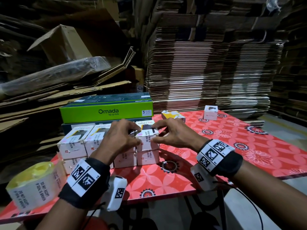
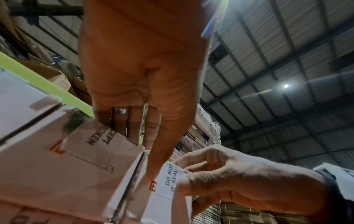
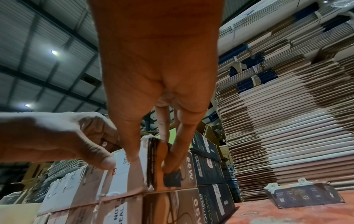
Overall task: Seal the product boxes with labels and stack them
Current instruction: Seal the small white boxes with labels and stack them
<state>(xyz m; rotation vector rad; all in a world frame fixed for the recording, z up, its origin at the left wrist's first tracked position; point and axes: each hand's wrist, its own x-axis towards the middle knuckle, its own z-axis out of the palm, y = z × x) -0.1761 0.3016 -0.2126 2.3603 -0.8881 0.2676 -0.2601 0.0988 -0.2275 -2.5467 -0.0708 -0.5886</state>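
pressing a seal label onto the top right box

both hands pinch the box point(image 1: 147, 138), left hand point(image 1: 118, 138), right hand point(image 1: 172, 135), in front of the green carton point(image 1: 106, 112); next, smooth the label point(image 1: 148, 138) flat.

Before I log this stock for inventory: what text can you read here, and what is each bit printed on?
"Omada by tp-link" and "3 YEAR": green box.
"HALLEY 20K": top of the white box held by both hands.
"DO NOT ACCEPT IF SEAL IS BROKEN": label roll, and partly on the seals on the white boxes.
"65W": side of that white box, in the right wrist view.
Small white box at the back: print too small to read.
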